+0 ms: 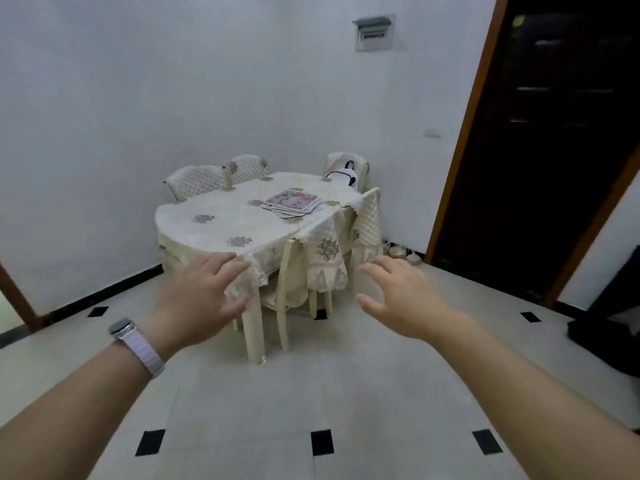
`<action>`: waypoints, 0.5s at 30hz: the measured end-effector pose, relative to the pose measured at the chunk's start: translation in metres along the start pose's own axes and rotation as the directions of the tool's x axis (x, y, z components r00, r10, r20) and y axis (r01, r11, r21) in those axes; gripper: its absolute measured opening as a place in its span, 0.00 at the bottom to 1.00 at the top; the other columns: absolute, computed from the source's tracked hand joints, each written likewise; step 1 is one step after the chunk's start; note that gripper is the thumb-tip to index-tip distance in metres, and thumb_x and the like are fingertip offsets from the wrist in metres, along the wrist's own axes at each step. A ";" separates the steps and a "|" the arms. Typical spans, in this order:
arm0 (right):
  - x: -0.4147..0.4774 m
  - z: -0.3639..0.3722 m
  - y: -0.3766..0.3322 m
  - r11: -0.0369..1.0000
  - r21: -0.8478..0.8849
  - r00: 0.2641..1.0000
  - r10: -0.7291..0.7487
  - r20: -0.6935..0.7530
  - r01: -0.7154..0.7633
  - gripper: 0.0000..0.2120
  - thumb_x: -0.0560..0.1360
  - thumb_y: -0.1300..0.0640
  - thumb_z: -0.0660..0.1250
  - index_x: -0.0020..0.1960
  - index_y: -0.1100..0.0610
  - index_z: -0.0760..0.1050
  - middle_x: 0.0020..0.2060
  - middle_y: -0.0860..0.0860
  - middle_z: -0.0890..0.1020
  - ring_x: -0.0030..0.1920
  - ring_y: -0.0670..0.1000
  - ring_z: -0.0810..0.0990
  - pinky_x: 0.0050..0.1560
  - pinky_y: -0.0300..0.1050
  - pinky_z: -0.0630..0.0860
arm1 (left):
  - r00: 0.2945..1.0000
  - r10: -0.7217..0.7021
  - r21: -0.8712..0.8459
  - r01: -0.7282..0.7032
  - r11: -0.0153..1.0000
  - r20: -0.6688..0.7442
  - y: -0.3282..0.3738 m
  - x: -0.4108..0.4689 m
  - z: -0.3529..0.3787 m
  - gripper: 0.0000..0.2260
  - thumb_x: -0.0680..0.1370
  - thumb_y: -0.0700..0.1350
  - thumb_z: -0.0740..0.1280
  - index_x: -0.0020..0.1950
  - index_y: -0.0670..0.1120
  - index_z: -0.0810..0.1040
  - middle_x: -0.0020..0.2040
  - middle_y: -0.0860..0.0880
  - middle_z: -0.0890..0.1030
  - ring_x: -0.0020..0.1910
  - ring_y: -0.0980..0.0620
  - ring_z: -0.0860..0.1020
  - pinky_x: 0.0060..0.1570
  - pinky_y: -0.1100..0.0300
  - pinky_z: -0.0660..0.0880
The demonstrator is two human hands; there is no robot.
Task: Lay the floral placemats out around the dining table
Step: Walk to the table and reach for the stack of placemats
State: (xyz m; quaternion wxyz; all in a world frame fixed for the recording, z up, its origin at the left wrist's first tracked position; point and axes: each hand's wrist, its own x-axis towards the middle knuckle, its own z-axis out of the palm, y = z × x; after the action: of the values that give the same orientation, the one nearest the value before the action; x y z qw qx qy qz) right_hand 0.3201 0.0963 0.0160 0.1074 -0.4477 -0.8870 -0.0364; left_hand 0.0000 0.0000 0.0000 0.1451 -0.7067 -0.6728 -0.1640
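Two empty hands reach toward a covered desk that carries a stack of placemats.

The left hand [204,292], with a watch [136,344] on its wrist, and the right hand [398,299] are both raised over the tiled floor [311,393], fingers spread wide and holding nothing, well short of the desk [214,223]. The desk wears a cream cloth with flower patches and stands in the corner of the room. The floral placemats [292,202] lie in a loose fanned pile on the desk's top, toward its far right side. Quilted chairs [197,181] ring the desk, and a white bag [343,176] sits on the chair behind the pile. A dark door [554,133] stands to the right of the desk.
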 end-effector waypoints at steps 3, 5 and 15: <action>0.050 0.009 0.006 1.000 -0.006 1.000 0.015 0.004 -0.015 0.28 0.78 0.38 0.56 0.75 0.47 0.60 0.73 0.47 0.66 0.72 0.51 0.63 0.69 0.50 0.63 | 0.998 -0.050 -0.063 0.053 0.997 0.043 -0.026 0.043 0.020 0.29 0.72 0.62 0.56 0.70 0.51 0.72 0.68 0.46 0.74 0.66 0.44 0.71 0.61 0.46 0.70; 0.075 0.011 0.011 0.999 -0.017 1.000 0.029 -0.006 -0.029 0.28 0.78 0.38 0.57 0.75 0.48 0.61 0.73 0.48 0.66 0.72 0.51 0.63 0.70 0.49 0.62 | 0.998 -0.039 -0.078 0.042 0.996 0.044 -0.037 0.071 0.036 0.30 0.72 0.62 0.56 0.70 0.50 0.72 0.68 0.46 0.74 0.66 0.44 0.71 0.63 0.46 0.68; 0.164 0.024 0.056 0.996 -0.087 0.998 0.025 -0.051 -0.030 0.28 0.77 0.38 0.57 0.74 0.49 0.64 0.72 0.50 0.67 0.71 0.52 0.65 0.69 0.50 0.64 | 0.999 0.038 -0.102 -0.039 0.994 -0.005 -0.055 0.187 0.094 0.28 0.72 0.61 0.59 0.68 0.50 0.75 0.65 0.45 0.76 0.64 0.43 0.73 0.59 0.45 0.71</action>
State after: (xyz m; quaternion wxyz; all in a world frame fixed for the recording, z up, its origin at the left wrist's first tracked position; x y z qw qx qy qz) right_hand 0.2668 0.2625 0.0277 0.1100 -0.4631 -0.8754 -0.0848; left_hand -0.0434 0.2121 -0.0055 0.1131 -0.7258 -0.6496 -0.1964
